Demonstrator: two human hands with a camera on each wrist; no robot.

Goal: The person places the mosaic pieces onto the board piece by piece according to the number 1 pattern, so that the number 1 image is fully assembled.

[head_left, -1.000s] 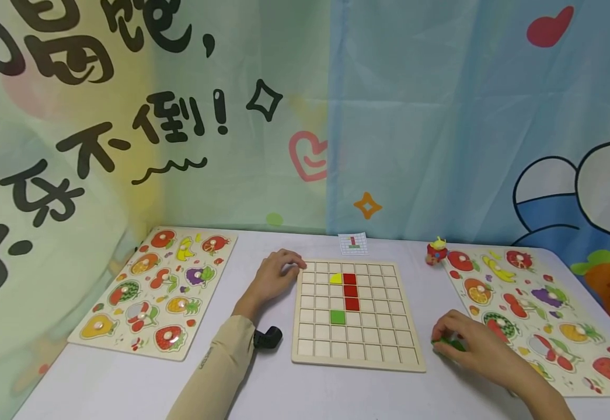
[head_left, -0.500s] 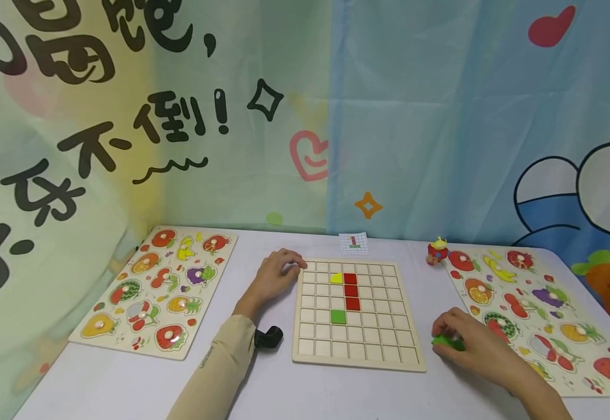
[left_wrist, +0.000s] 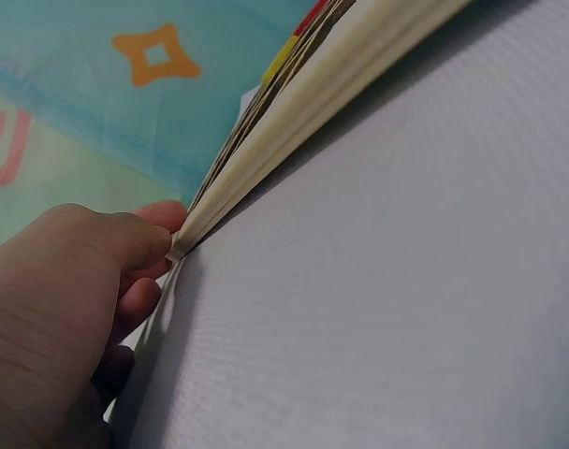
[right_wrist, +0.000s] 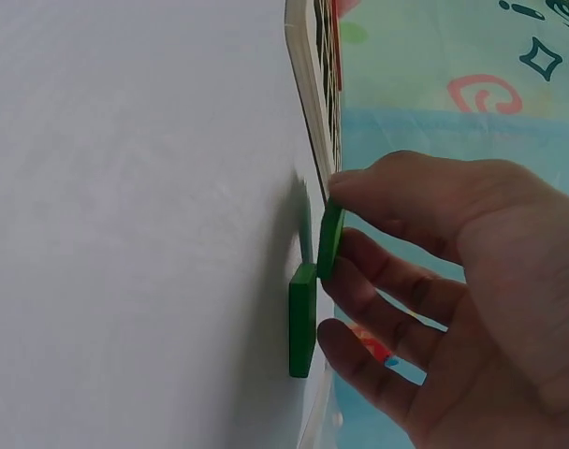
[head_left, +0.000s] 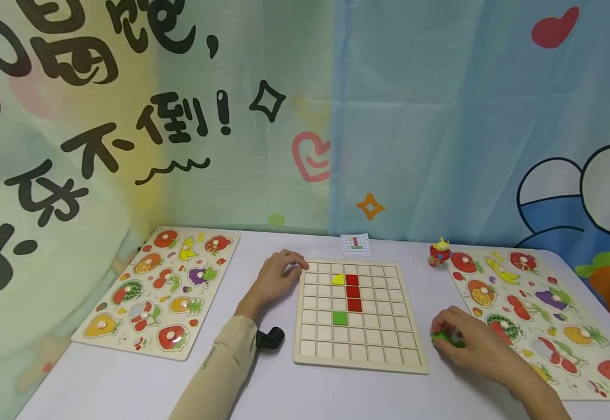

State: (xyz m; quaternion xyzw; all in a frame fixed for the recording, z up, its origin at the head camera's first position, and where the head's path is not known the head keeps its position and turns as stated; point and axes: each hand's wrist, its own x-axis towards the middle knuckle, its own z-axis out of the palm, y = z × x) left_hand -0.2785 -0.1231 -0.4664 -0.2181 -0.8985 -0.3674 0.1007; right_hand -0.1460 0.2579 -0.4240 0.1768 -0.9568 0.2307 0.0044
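Observation:
A wooden grid board (head_left: 362,341) lies flat on the white table. Set in its cells are a yellow piece (head_left: 338,279) with a cut corner, a column of 3 red squares (head_left: 353,293) and a green square (head_left: 340,318). My left hand (head_left: 275,274) holds the board's far left corner between thumb and finger. To the right of the board, my right hand (head_left: 467,344) pinches a green square tile (right_wrist: 331,241) by its edges, tilted up. A second green tile (right_wrist: 302,320) is close below it, near the tabletop; the head view mostly hides this pair behind the fingers.
Fruit puzzle boards stand on both sides, one at left (head_left: 149,312) and one at right (head_left: 541,344). Behind the grid board lies a small pattern card (head_left: 355,245). A toy figure (head_left: 439,253) stands near the right puzzle. A printed curtain (head_left: 404,116) hangs behind the table.
The head view has shifted very slightly. The green tile in my right hand has tilted, its face turning brighter, while both hands stay in about the same places.

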